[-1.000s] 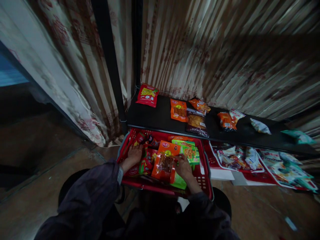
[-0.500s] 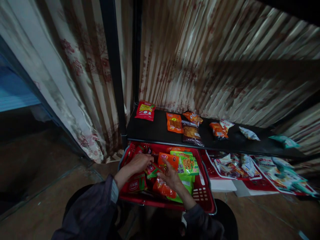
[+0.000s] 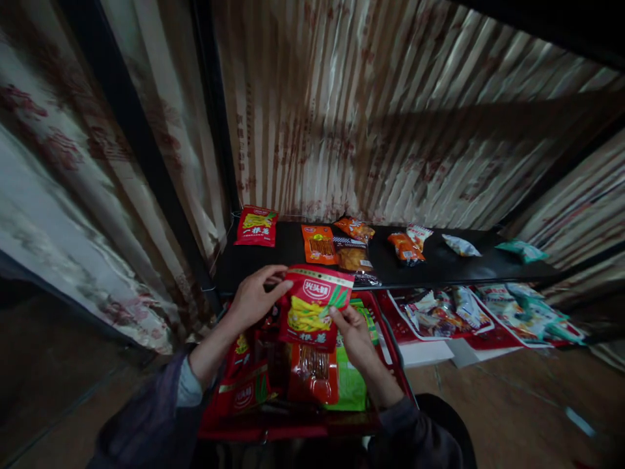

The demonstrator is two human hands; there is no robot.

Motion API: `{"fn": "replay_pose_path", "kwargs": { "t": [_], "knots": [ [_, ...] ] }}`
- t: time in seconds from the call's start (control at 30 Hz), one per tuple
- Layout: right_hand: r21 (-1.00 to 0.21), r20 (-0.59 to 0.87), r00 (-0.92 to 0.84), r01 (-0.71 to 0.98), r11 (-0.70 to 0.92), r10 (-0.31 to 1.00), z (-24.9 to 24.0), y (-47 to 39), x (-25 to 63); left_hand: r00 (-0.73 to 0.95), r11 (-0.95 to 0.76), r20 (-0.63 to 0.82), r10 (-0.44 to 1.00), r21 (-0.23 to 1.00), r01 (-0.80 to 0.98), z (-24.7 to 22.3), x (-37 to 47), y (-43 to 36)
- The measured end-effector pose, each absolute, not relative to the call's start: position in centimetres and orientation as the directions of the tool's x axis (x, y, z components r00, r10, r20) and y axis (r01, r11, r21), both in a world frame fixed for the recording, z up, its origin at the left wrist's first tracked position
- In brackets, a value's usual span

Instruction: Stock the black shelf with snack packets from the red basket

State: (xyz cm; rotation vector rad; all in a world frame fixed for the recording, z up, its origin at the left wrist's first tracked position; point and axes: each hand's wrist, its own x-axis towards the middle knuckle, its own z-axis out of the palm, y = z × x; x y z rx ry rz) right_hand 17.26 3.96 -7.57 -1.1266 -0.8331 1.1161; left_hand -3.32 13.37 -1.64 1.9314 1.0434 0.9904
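Flat rectangular red snack pouch, glossy: held above red plastic basket. Left hand: fingers pinching pouch's upper-left corner. Right hand: fingers pinching right edge. Behind basket: flat black shelf.

Glossy plastic packet, smooth shelf, smooth plastic basket, sheeny cloth curtain

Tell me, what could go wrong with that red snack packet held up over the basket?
The red snack packet is held only by its edges, the left hand at the upper left and the right hand at the right, so it might slip into the red basket. Also, the brown snack bag lies at the black shelf's front edge, so a bump could perhaps knock it off.
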Motion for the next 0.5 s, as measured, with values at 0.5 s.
{"fn": "replay_pose_path", "kwargs": {
  "t": [0.5],
  "knots": [
    [-0.906,-0.123,0.118,-0.418,-0.063,0.985,-5.6,5.7,21.4,0.427,0.248,-0.132,0.895,0.941,-0.229,-3.8,1.9,12.3]
  ]
}}
